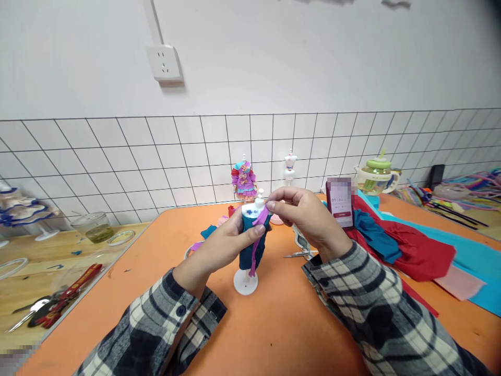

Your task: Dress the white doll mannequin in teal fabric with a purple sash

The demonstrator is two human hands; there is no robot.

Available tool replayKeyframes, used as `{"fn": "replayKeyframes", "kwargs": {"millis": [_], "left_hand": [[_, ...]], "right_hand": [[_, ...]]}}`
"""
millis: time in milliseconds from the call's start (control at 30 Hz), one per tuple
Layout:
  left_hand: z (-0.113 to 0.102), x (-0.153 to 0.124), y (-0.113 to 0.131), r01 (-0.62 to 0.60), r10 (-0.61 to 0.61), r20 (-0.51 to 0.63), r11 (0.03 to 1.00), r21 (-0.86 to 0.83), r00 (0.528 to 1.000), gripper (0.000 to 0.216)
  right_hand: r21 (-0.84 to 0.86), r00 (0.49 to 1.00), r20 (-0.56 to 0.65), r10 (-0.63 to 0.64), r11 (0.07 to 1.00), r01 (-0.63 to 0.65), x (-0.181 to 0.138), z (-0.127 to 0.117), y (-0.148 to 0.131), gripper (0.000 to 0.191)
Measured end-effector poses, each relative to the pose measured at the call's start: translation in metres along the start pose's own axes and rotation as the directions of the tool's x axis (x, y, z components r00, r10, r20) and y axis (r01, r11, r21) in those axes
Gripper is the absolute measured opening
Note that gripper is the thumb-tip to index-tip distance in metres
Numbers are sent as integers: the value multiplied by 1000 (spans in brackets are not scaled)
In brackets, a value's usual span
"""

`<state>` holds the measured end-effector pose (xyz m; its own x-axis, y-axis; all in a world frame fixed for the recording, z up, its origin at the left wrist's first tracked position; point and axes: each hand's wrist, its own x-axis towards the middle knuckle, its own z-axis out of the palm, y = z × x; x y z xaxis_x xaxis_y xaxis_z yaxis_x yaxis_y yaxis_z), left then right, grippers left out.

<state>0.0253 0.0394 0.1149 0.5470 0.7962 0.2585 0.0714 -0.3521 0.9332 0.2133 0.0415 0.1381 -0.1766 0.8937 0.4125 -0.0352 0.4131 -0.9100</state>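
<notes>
A small white mannequin (pixel 250 211) on a round base (pixel 246 282) stands before me, wrapped in dark blue cloth (pixel 247 257). My left hand (pixel 225 241) is closed around its body from the left, thumb across the front. A purple fabric strip (pixel 256 248) runs down the front from the shoulder, passing under that thumb. At the shoulder, the thumb and forefinger of my right hand (pixel 307 215) pinch the strip's upper end. Behind stand a mannequin in a ruffled purple dress (pixel 244 180) and a mostly bare white mannequin (pixel 290 166).
Scissors (pixel 303 254) lie on the orange tabletop (pixel 282 324) beside my right wrist. A phone (pixel 340 203) stands upright behind them. Red cloth (pixel 420 248) and light blue cloth (pixel 465 250) spread to the right, near a lidded jug (pixel 378 175). Keys with a red strap (pixel 70 295) lie left.
</notes>
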Motion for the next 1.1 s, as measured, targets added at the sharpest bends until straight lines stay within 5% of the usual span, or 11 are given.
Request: {"fn": "replayKeyframes", "kwargs": {"millis": [333,533,700,767,867,1000,1100], "left_hand": [[1,0,0,-22,22,10,999,-44,1000,47],[2,-3,-8,-118,120,18,990,-73,993,49],[2,-5,-13,-201,201,1,979,31,980,71],[1,-6,-13,-338,352,-23,914,223,936,63],[-3,-7,-11,-549,589,84,680,486,804,55],[-9,-11,-2,-653,658,262,461,601,706,64],[-13,-13,7,-645,636,311,398,652,707,56]], "right_hand": [[-42,990,-99,-99,995,95,0,-3,-4,16],[136,966,124,228,960,-244,1,-9,-3,20],[258,923,271,274,903,-344,1,-6,2,23],[277,905,329,269,889,-365,0,-5,1,23],[262,899,383,212,908,-326,-4,-7,-6,22],[171,868,478,132,956,-239,-12,-12,-17,22],[148,857,505,108,967,-209,-15,-13,-21,26]]}}
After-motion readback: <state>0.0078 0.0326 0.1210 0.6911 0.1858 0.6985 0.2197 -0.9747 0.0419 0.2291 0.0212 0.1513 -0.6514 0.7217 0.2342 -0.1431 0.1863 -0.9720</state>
